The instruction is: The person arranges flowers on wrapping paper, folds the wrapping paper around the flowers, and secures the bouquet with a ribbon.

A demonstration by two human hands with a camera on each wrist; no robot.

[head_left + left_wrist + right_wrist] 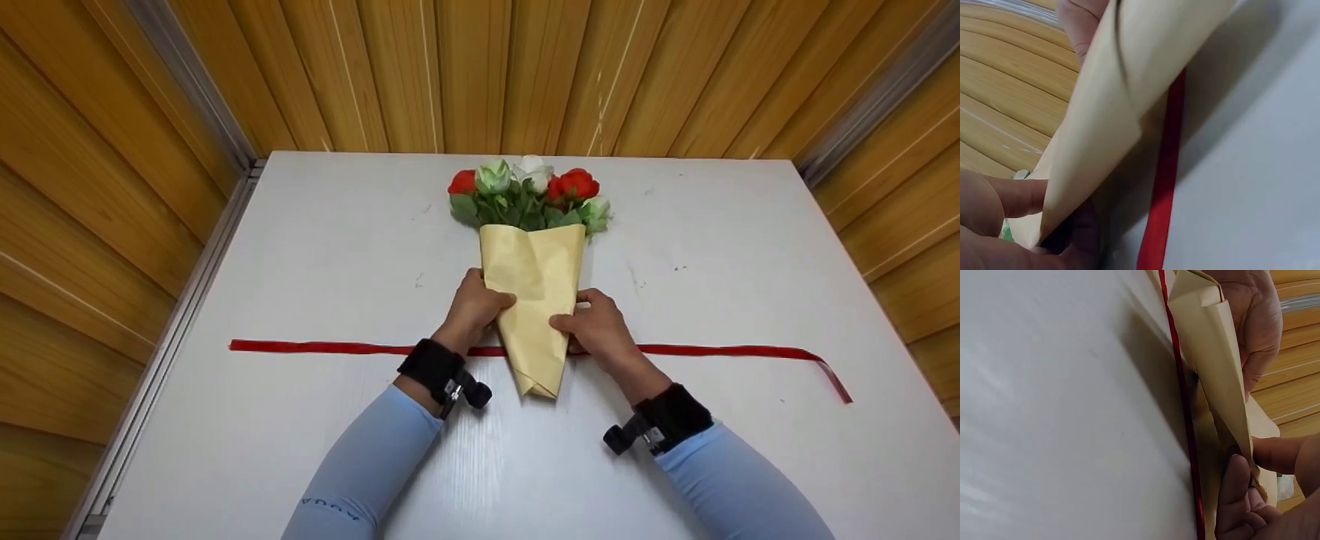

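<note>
Left hand (474, 306) and right hand (598, 324) each pinch one long edge of the paper wrap (534, 277), thumb on its front and fingers behind, apparently so that the sheet stays steady from both sides. Beneath the hands spreads the white surface (360, 247), shaded below the wrap; the gap suggests the paper's edges are held up off it. Between the hands sits the wrap itself, its folded narrow end on the person's side of them and its wide mouth beyond, a taper that likely makes this lower part easy to grip. Under the wrap, passing beneath it between the hands, the red ribbon (322, 347) runs out past each hand, presumably laid crosswise so both ends lie free. Beyond the hands, red, white and pale green flowers (532, 177) rest outside the mouth, probably so the blooms escape squeezing.
</note>
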